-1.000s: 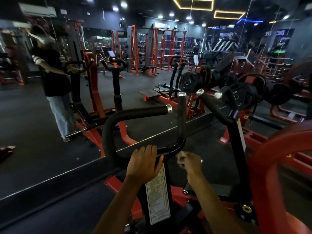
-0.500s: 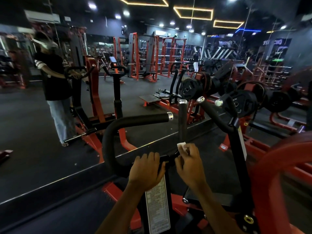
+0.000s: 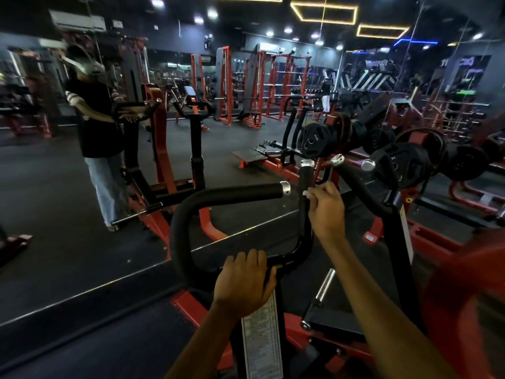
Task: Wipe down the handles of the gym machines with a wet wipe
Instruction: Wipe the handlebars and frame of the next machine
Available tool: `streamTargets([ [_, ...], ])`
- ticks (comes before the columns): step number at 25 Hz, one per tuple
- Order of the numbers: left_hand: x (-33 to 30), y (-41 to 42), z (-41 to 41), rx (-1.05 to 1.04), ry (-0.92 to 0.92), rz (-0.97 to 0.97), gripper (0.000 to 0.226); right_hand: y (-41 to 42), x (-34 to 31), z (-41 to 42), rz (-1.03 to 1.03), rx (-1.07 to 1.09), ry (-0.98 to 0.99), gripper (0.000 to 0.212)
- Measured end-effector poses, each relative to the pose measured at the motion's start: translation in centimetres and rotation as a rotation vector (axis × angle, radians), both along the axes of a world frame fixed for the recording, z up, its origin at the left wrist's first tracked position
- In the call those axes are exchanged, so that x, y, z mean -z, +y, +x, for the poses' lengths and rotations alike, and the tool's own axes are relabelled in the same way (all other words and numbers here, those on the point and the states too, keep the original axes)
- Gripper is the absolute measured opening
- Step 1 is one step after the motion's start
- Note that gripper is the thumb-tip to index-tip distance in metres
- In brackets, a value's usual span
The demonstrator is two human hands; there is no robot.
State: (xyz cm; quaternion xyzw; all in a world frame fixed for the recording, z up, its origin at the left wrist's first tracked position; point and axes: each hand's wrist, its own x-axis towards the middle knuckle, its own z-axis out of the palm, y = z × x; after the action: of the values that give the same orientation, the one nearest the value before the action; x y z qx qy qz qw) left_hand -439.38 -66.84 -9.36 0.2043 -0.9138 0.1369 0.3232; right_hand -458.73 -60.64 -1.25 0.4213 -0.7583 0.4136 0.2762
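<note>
Head view: wiping the upright grip of a black-and-red gym machine

Head view is taking in a dim gym, and the largest thing in it is the mirror wall (image 3: 82, 187) filling the upper left of the frame, reflecting a person beside a red frame. Next in size, the machine (image 3: 322, 332) is sitting at lower centre, its red base partly showing under the arms. Its black handlebar (image 3: 232, 193) is looping from the lower middle up and across toward the centre, ending in a silver cap. Just right of that cap, the upright handle (image 3: 304, 187) is rising to its own silver cap.

Lower centre, the left hand (image 3: 243, 283) is wrapping down over the bar's low crosspiece, fingers closed on it, steadying. Right of centre, the right hand (image 3: 326, 212) is closing around the upright handle's middle, pressing the wet wipe (image 3: 305, 193) against the foam; only a small white corner is peeking out by the fingertips.

Progress looks early to partial: the wipe is sitting about midway up this grip, so the stretch under the cap seems left to do. Nothing is showing whether the long curved bar or the angled handles further right are clean.
</note>
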Motion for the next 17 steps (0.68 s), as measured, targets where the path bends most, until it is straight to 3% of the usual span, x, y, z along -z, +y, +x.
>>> streamTargets([
  [8,0.5,-0.1,0.0,0.008,0.008,-0.015,0.043,-3.0,-4.7,-3.1,0.041,0.037,0.098,0.015],
  [17,0.0,0.0,0.0,0.002,0.001,-0.014,0.042,-1.7,-3.8,-3.0,0.03,-0.066,0.059,0.016],
])
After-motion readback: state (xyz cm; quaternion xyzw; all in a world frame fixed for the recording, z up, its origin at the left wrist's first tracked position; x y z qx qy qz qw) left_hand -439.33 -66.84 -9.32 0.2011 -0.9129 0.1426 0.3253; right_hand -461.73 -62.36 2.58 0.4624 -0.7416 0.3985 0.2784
